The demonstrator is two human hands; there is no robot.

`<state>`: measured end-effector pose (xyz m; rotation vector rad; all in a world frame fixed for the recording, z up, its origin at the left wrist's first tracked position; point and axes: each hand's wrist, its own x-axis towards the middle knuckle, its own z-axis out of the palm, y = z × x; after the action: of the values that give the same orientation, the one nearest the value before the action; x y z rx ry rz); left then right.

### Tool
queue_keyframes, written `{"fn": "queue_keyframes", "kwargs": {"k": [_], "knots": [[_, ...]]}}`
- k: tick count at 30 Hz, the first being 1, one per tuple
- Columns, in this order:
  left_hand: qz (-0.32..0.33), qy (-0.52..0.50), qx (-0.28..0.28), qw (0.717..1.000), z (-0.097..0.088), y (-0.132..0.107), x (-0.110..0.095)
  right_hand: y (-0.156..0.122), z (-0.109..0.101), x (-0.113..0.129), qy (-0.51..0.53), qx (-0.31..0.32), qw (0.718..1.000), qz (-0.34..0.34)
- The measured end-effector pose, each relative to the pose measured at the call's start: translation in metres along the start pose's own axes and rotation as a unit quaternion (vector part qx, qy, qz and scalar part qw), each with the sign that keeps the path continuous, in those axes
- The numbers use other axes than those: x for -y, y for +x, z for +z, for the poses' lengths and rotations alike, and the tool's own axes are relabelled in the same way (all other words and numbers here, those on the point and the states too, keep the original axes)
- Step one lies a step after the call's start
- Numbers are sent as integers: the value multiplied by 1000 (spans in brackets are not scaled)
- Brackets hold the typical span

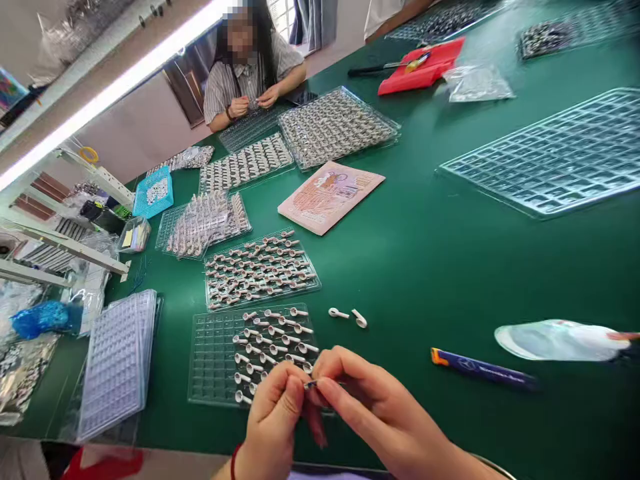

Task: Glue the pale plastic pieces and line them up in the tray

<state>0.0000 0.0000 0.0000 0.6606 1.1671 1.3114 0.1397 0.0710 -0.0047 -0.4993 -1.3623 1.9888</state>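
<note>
My left hand [277,410] and my right hand [375,407] meet at the front of the green table, fingertips pinched together. Between them is a small, thin, dark part [311,384], mostly covered by the fingers, so its kind does not show. Just behind my left hand lies a clear plastic tray [213,357] with rows of white earbud shells [273,330] in its right half. Two loose earbud pieces, one earbud shell [339,313] and a second earbud shell [359,319], rest on the table beyond my right hand.
More filled trays [260,267] run back toward a co-worker [253,80] whose hands hold something small. A pink packet [330,197] lies mid-table. To the right are a dark blue box cutter [483,370], a white oval pad [555,340] and a clear tray [550,153]. Stacked trays [117,360] stand left.
</note>
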Motion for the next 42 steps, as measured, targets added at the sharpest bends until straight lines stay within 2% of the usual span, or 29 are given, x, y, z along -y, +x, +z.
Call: {"fn": "queue_keyframes", "kwargs": {"k": [6,9,20,26,30,33,36,38,39,40,42], "knots": [[5,2,14,1000,8,-3,-2,-1,-1,-2,142,31,987,64],[12,5,16,1000,8,-2,0,1,-2,-7,194,37,977,74],[21,55,-5,998,10,-2,-1,6,-2,-14,267,30,957,110],[99,147,-69,982,9,-3,0,5,0,-14,299,-43,938,171],[142,158,-55,976,8,0,0,4,3,-12,305,-41,933,187],[180,177,-52,966,7,2,-2,4,4,-14,271,-36,946,174],[219,216,-70,949,6,3,-5,2,3,-18,160,-46,978,122],[242,235,-82,938,6,4,-7,0,1,-19,29,-97,995,5],[250,240,-84,934,6,5,-8,-1,0,-19,-45,-131,987,-77],[256,243,-84,932,6,6,-8,-1,-2,-18,-114,-160,967,-161],[265,247,-80,929,5,8,-9,-2,-4,-14,-220,-177,913,-294]]}}
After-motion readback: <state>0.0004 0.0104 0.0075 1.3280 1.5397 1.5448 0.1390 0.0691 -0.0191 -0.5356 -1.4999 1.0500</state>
